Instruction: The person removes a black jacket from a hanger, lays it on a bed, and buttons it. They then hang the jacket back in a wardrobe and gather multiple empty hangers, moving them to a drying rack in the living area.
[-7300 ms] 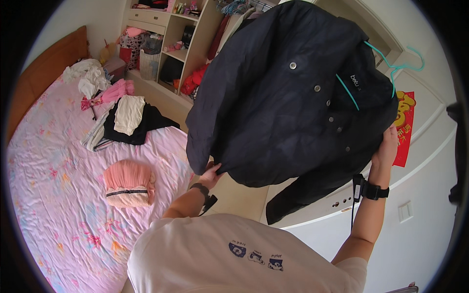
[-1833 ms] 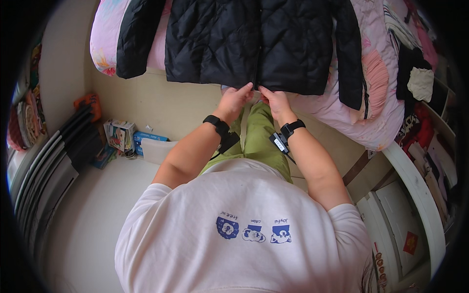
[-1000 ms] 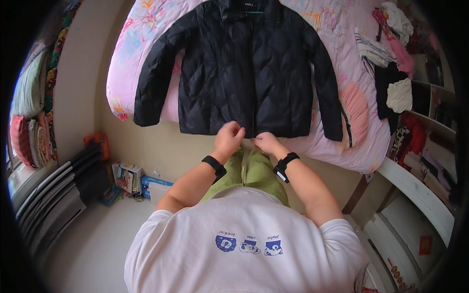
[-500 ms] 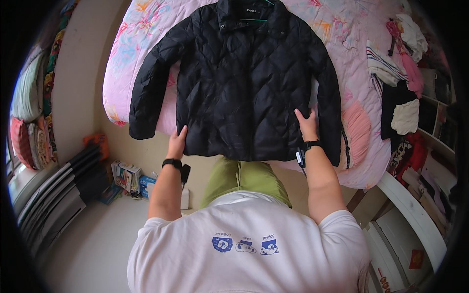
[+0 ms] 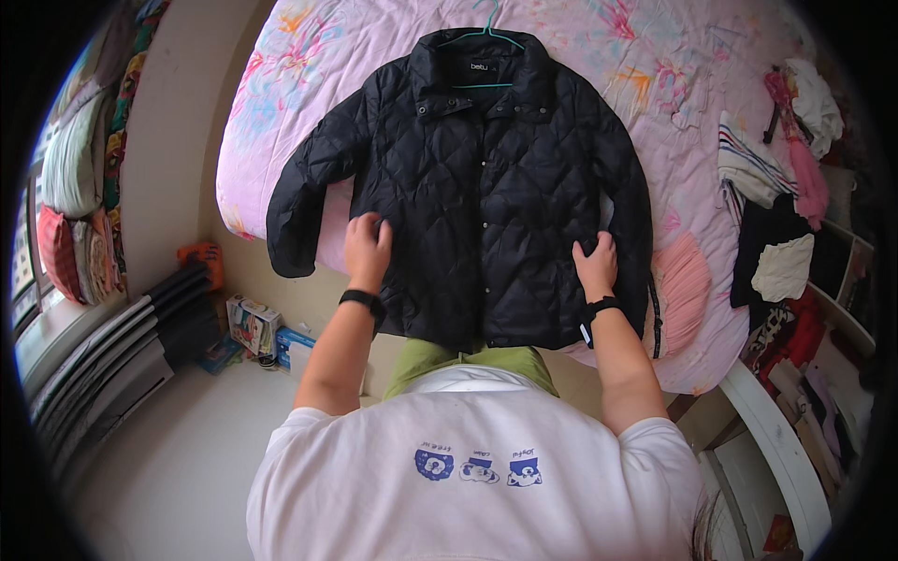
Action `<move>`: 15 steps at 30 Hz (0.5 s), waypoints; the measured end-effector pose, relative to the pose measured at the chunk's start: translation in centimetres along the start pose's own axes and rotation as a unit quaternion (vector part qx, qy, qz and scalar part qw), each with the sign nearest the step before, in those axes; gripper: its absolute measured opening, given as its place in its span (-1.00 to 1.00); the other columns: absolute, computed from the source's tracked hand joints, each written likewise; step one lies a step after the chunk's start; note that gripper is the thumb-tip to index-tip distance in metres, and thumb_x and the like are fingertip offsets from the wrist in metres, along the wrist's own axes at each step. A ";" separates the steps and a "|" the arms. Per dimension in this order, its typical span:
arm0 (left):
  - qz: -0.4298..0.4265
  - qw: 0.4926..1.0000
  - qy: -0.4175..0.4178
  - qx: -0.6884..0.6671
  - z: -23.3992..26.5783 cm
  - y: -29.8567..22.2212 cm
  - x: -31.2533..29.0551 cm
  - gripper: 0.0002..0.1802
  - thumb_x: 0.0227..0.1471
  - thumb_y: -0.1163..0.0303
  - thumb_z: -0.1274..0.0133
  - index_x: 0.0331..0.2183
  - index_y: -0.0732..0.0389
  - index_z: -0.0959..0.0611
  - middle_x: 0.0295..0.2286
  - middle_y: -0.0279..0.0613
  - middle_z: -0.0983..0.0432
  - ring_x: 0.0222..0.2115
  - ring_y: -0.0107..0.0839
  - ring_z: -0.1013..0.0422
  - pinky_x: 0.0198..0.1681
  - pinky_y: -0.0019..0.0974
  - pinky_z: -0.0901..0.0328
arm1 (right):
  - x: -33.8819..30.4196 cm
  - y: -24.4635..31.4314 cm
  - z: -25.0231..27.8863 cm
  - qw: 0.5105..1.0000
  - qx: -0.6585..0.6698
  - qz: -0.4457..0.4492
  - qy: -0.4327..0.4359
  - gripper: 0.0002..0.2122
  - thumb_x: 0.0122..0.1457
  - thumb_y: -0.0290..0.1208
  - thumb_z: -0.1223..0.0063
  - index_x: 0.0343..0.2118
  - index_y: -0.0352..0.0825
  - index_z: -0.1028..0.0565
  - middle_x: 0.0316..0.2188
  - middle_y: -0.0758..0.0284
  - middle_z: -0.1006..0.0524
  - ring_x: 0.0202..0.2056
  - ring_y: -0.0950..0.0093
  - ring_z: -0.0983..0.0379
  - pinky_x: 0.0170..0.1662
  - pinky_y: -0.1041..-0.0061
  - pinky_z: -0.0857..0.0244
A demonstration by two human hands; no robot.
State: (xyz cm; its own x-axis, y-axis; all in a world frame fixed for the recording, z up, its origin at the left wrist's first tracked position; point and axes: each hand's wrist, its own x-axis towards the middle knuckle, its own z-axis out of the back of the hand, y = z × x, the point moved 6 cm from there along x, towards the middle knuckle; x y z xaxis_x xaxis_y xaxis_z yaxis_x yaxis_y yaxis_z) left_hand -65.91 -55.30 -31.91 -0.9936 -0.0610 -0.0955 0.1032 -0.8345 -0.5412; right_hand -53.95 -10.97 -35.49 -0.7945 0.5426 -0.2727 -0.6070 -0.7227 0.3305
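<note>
Jacket (image 5: 430, 187): lying spread on bed (image 5: 692, 187), hem (image 5: 440, 337) overhanging near edge
Hanger (image 5: 488, 34): still sitting inside collar (image 5: 535, 82)
Left hand (image 5: 366, 254): curling at jacket's side, cannot tell whether holding
Right hand (image 5: 596, 268): pinching jacket

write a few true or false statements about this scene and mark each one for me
1. The black quilted jacket lies on a pink floral bedspread. True.
2. The left hand and right hand are both at the jacket's collar. False: they are at its opposite sides, below the collar.
3. A teal hanger sits in the jacket's neck opening. True.
4. A pink pleated garment lies to the left of the jacket. False: it lies to the right.
5. A cream cloth rests on a black cloth. True.
</note>
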 end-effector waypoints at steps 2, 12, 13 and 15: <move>0.013 0.997 0.062 -0.047 -2.2 -2.8 3.0 -0.75 0.07 0.22 -0.07 -0.35 0.22 -0.63 -0.39 -0.03 -0.53 -0.32 -0.05 -0.47 -0.25 -0.13 -0.36 | 0.8 2.7 0.4 0.996 0.006 0.080 -0.050 -0.70 0.06 -0.25 -0.17 -0.25 -0.36 -0.45 -0.21 0.12 -0.52 -0.14 0.06 -0.43 -0.09 0.18 -0.34; -0.033 0.949 0.283 0.135 -11.4 -10.7 2.8 -0.47 -0.05 -0.11 -0.17 -0.45 0.24 -0.61 -0.42 -0.12 -0.58 -0.33 -0.13 -0.53 -0.30 -0.16 -0.41 | 1.6 13.0 -6.3 0.977 0.140 0.059 0.149 -0.80 0.07 -0.33 -0.23 -0.32 -0.32 -0.51 -0.47 0.27 -0.56 -0.42 0.31 -0.52 -0.34 0.37 -0.38; -0.054 0.947 0.271 0.165 -11.6 -10.8 2.4 -0.43 -0.06 -0.16 -0.16 -0.41 0.24 -0.63 -0.43 -0.12 -0.60 -0.30 -0.13 -0.54 -0.26 -0.16 -0.43 | 1.6 13.2 -7.0 0.976 0.120 0.015 0.183 -0.79 0.08 -0.28 -0.24 -0.34 -0.30 -0.53 -0.47 0.26 -0.58 -0.39 0.30 -0.53 -0.32 0.36 -0.39; -0.044 0.921 0.338 0.187 -12.3 -9.9 1.2 -0.42 -0.07 -0.17 -0.16 -0.38 0.23 -0.64 -0.42 -0.10 -0.61 -0.30 -0.14 -0.55 -0.26 -0.17 -0.43 | 0.9 13.3 -7.9 0.969 0.057 -0.029 0.239 -0.78 0.07 -0.26 -0.25 -0.36 -0.30 -0.53 -0.45 0.26 -0.59 -0.38 0.29 -0.53 -0.31 0.35 -0.40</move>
State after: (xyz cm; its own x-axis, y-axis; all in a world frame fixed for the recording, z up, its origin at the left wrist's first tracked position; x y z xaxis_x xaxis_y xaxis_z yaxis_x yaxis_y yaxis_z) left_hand -67.52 -40.34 -36.91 -0.7275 0.2650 -0.6329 -0.1245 -0.9581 -0.2581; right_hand -62.55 -23.48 -38.49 -0.6766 0.2998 -0.6726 -0.6699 -0.6297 0.3932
